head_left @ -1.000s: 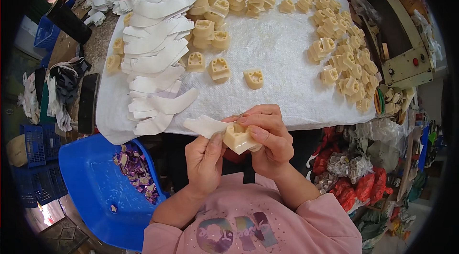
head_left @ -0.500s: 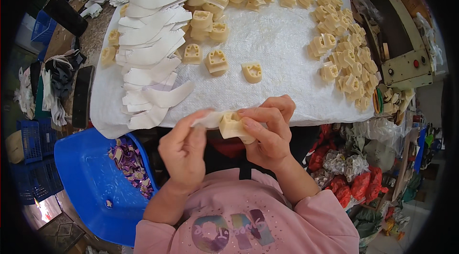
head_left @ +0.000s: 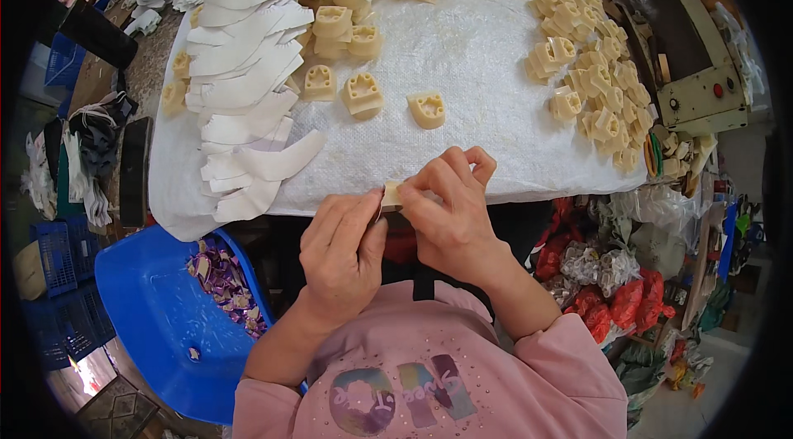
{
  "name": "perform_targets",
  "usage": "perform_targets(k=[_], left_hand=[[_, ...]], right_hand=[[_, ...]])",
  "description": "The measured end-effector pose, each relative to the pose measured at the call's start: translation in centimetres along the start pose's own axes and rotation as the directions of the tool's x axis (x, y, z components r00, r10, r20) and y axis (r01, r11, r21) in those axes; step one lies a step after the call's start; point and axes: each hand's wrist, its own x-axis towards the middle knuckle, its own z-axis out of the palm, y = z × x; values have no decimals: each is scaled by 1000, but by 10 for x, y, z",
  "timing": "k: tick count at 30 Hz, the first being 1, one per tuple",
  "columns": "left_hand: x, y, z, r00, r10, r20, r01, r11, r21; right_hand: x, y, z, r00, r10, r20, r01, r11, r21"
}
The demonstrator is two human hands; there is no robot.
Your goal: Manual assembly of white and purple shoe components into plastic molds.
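Locate the cream block (head_left: 391, 194) first: directly between the fingertips of both hands, mostly covered, left side toward the left fingers, right side toward the right. Treat the left hand (head_left: 340, 253) and right hand (head_left: 453, 212) as equally near, one to each side. Judge the visible part as running roughly away from the body, across the line between the hands; cannot tell the full long axis, hidden by the fingers. Note the right fingers: narrow, pinched on the block's right side. Note the left fingers: curled close at the left side; cannot tell whether pinched on the block or on something thin beside it. Beyond the fingertips and slightly to the right, on the white sheet (head_left: 496, 133), find a loose block (head_left: 427, 111), apart from all others. Beyond and to the left of the left fingers, find overlapping white strips (head_left: 248, 121). Farther left, back toward the body, find a blue tub (head_left: 157, 340) with purple scraps (head_left: 227, 282) inside. Well apart, beyond and to the right of the right fingers, find a heap of cream blocks (head_left: 607, 121).
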Motion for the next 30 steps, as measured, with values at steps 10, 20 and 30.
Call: perform_targets(k=[10, 20, 30], left_hand=[[-3, -21, 3, 972, -205, 118, 236, 836, -496], [6, -11, 13, 997, -55, 47, 61, 989, -138], [3, -22, -6, 995, 72, -62, -75, 996, -56]], right_hand=[[-12, 9, 5, 984, 179, -23, -126, 769, 627], [-12, 7, -3, 976, 94, 198, -193, 795, 574], [-6, 5, 6, 997, -2, -73, 32, 911, 412]])
